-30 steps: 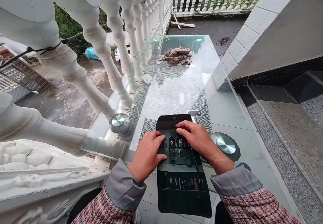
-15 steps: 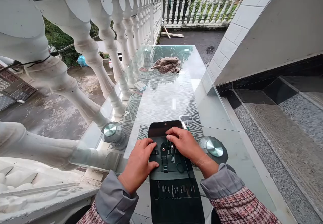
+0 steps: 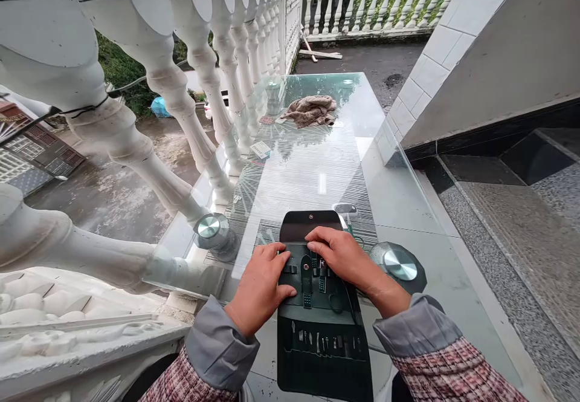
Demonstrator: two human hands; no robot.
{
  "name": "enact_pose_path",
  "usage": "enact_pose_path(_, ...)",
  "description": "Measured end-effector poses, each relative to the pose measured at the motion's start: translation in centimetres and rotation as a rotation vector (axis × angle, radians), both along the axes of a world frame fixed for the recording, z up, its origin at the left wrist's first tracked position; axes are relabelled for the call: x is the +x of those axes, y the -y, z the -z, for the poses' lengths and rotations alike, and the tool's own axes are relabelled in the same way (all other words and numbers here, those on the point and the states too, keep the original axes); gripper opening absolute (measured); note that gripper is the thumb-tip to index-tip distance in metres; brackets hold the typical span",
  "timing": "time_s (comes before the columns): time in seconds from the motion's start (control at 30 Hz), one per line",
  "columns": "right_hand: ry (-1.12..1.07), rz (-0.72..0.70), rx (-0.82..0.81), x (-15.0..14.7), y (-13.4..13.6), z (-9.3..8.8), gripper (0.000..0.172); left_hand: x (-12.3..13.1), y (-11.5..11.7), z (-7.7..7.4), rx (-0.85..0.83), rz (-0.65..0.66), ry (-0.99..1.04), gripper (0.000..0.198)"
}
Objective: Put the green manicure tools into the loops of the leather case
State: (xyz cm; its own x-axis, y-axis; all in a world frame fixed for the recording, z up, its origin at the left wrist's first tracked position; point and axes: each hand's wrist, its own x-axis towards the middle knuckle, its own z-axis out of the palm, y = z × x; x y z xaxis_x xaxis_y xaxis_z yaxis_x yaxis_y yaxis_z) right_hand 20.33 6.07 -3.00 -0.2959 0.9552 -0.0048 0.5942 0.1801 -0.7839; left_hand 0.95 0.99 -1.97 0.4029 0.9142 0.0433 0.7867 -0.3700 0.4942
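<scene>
An unfolded dark manicure case (image 3: 317, 369) lies on the glass table in front of me. Its lower pocket holds a row of small metal tools (image 3: 324, 343). Black nail clippers (image 3: 322, 284) with a dotted pattern sit under loops in the middle panel, beside a snap strap (image 3: 307, 281). My left hand (image 3: 263, 287) rests on the case's left edge, fingers stretched and thumb apart. Thumb and fingers of my right hand (image 3: 347, 263) are pinched together over the upper right of the middle panel. Whatever lies between those fingertips is hidden.
The glass table (image 3: 399, 202) has metal-topped legs. A crumpled brown cloth (image 3: 310, 112) and a small box (image 3: 260, 150) lie farther back. A green-handled tool (image 3: 357, 239) is partly behind the case. White balusters (image 3: 154, 166) line the left; stone steps (image 3: 507, 214) are at right.
The view has shifted, so the whole scene sits slightly farther right and higher. Both hands keep nearly the same places on the case.
</scene>
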Motion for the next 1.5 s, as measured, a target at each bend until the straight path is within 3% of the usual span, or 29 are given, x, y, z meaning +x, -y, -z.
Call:
enact_pose_path(0.13, -0.031, 0.027, -0.030, 0.1, 0.2, -0.1, 0.015, 0.0, 0.0, 0.0, -0.020, 0.000, 0.000, 0.061)
enact_pose_path(0.37, -0.209, 0.248, -0.006, -1.0, 0.8, -0.2, 0.023, 0.0, 0.0, 0.2, -0.029, -0.015, 0.049, 0.064)
enact_pose_path(0.7, -0.151, 0.087, -0.074, -2.5, 0.2, 0.1, 0.016, -0.1, 0.1, 0.2, -0.049, -0.018, 0.050, 0.058)
enact_pose_path(1.17, -0.177, 0.183, -0.082, -3.1, 0.2, 0.7, 0.019, -0.2, 0.2, 0.4, -0.042, -0.016, 0.059, 0.058)
enact_pose_path(1.5, -0.184, 0.111, -0.079, -3.1, 0.1, 0.6, 0.018, -0.2, 0.2, 0.3, -0.063, -0.020, 0.082, 0.053)
